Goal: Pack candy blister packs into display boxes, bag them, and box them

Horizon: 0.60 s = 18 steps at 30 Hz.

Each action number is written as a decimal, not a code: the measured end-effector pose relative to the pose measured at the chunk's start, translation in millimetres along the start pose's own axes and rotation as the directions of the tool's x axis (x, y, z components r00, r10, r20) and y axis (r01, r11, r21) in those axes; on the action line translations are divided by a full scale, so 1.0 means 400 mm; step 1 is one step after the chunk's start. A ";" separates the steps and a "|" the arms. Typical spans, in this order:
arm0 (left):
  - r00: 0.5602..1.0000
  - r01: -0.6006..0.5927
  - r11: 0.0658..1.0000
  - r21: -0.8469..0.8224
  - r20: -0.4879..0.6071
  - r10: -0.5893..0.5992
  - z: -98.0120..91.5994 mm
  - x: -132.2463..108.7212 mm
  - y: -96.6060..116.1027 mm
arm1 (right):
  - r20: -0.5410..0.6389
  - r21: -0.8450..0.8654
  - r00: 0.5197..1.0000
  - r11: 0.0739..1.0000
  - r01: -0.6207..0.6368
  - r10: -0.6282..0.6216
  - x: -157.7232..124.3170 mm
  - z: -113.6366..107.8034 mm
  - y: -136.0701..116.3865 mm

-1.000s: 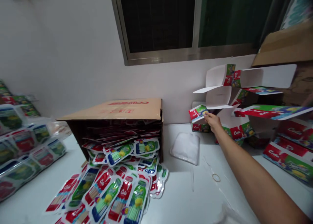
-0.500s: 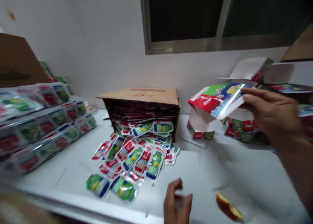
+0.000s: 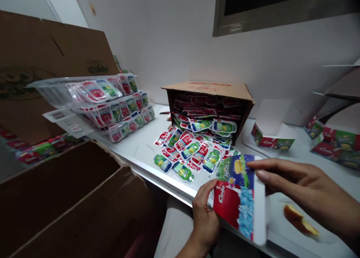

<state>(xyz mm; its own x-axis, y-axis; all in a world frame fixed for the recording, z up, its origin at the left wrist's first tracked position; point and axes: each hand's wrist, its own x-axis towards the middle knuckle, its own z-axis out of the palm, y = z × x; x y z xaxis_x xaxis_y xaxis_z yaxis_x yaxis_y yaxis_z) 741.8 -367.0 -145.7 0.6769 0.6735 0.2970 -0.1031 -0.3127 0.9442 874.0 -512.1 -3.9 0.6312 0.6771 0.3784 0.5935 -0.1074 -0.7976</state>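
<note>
Between my two hands is a printed cardboard panel (image 3: 229, 205) with red, green and blue artwork and a white edge strip, held above the table's front edge. My left hand (image 3: 204, 209) grips its left edge, thumb and fingers closed on it. My right hand (image 3: 289, 179) pinches its upper right edge between thumb and fingers. Just beyond the panel, many bottle-shaped candy packets (image 3: 191, 149) in red and green lie heaped on the white table. They spill from a brown carton (image 3: 208, 87) lying on its side, stuffed with more packets.
Clear trays of packets (image 3: 112, 108) are stacked at the left, beside a large open carton (image 3: 84, 186). A bitten piece of bread (image 3: 300, 220) lies near my right forearm. Folded display boxes (image 3: 275, 141) and further printed boxes (image 3: 334, 141) stand at the right.
The panel has come down and toward me in my right hand. My left hand, earlier free with curled fingers, now holds its left edge. The view has swung left, showing the large open carton.
</note>
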 end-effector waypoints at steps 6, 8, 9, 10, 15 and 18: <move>0.956 0.254 0.945 -0.206 0.199 -0.213 -0.060 0.117 -0.039 | -0.060 -0.296 0.997 0.955 0.029 -0.049 0.034 0.035 0.103; 0.920 0.291 0.922 -0.256 0.339 -0.196 -0.043 0.170 -0.044 | 0.032 -0.356 0.999 0.935 0.007 0.004 0.038 0.044 0.167; 0.899 0.290 0.919 -0.266 0.405 -0.167 -0.027 0.194 -0.043 | 0.107 -0.324 0.991 0.945 -0.044 0.083 0.038 0.049 0.199; 0.878 0.285 0.919 -0.272 0.459 -0.137 -0.008 0.213 -0.040 | 0.178 -0.271 0.969 0.955 -0.120 0.173 0.037 0.053 0.230; 0.941 0.168 0.926 -0.339 0.336 -0.048 0.056 0.235 -0.033 | 0.209 -0.060 0.869 0.893 -0.446 0.449 0.035 0.018 0.387; 0.997 0.076 0.991 -0.108 0.035 -0.072 0.006 0.202 -0.064 | 0.168 -0.004 0.840 0.853 -0.522 0.516 0.041 -0.063 0.475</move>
<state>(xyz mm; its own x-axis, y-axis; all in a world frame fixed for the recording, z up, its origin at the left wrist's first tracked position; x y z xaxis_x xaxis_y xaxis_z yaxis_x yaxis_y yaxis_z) 800.9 -306.1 -146.3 0.7078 0.6704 0.2227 -0.1300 -0.1864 0.9738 1009.7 -539.9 -137.5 0.7525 0.6357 -0.1720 0.1785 -0.4483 -0.8759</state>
